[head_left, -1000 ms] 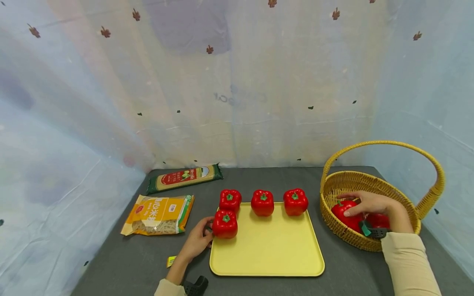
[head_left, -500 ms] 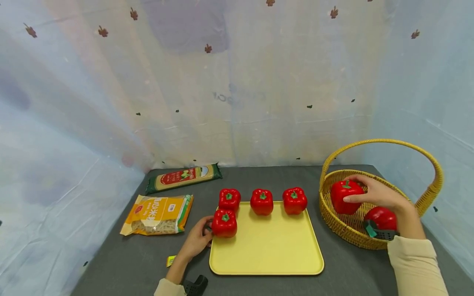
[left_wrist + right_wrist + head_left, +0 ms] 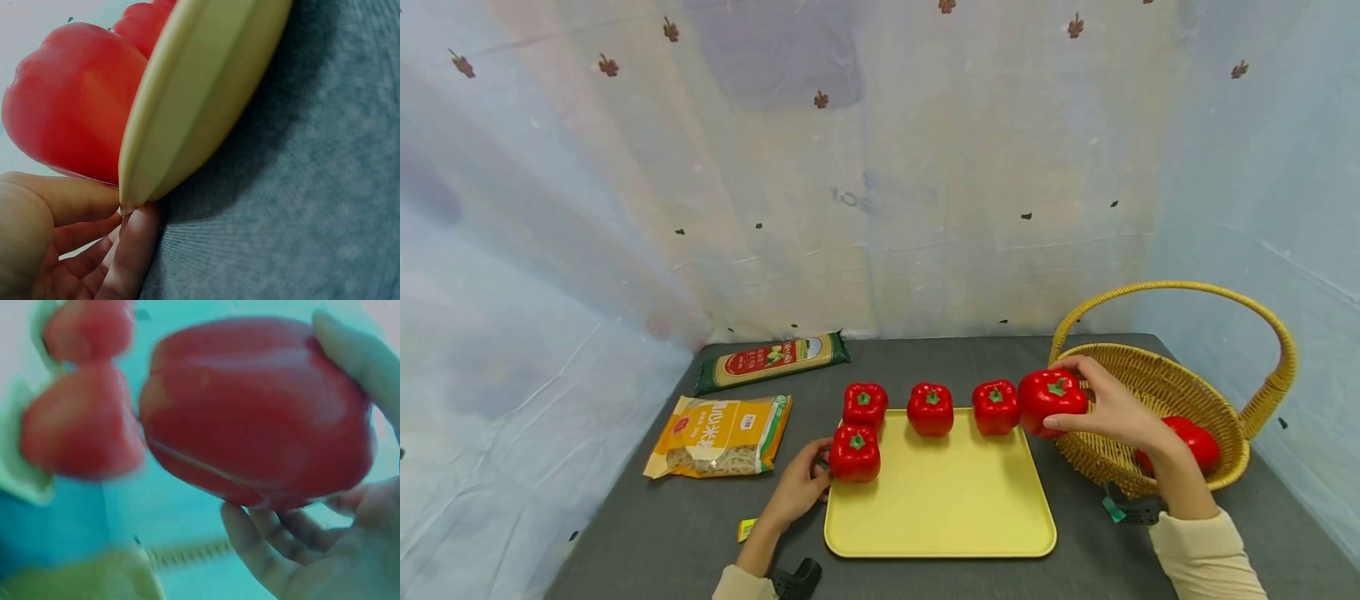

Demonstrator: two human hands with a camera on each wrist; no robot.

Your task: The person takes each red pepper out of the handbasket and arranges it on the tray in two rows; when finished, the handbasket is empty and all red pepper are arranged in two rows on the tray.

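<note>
My right hand (image 3: 1108,406) grips a red bell pepper (image 3: 1051,403) between thumb and fingers, just left of the wicker basket's rim. In the right wrist view the held pepper (image 3: 256,412) fills the middle, thumb on one side and fingertips on the other. My left hand (image 3: 801,483) pinches the left edge of the yellow tray (image 3: 955,508). The left wrist view has that hand's fingers (image 3: 134,244) at the tray's rim, close to a bell pepper (image 3: 75,106). Along the tray's back edge stand bell peppers (image 3: 931,410), with another bell pepper (image 3: 854,454) at its left edge.
The wicker basket (image 3: 1097,471) with a tall handle stands on the right, holding more red pepper (image 3: 1198,446). On the left lie an orange-yellow food bag (image 3: 730,433), a long green packet (image 3: 775,362) and a small yellow item (image 3: 747,529). A patterned curtain (image 3: 880,208) hangs behind the table.
My right hand has lifted the bell pepper out of the basket and carried it left, toward the tray's back right corner. My left hand stays at the tray's edge.
</note>
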